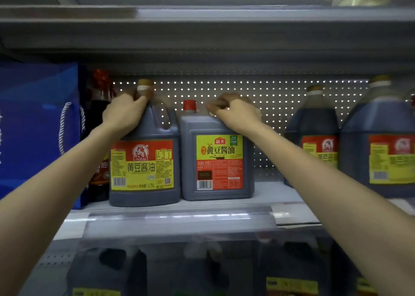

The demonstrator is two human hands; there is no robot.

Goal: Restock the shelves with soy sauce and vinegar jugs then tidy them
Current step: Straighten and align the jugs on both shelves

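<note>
Two dark soy sauce jugs stand side by side on the middle shelf [280,194]. The round jug [144,161] on the left has a tan cap and a red and yellow label. My left hand [125,113] grips its neck and shoulder. The square jug [217,158] on the right has a red cap and a yellow and red label. My right hand [235,113] curls round its top handle. Both jugs stand upright and touch each other.
A blue gift bag [38,127] and a slim dark bottle [100,138] stand left of the jugs. Two larger tan-capped jugs [379,143] stand at the right. Bare shelf lies between them and the square jug. More jugs [107,271] fill the shelf below.
</note>
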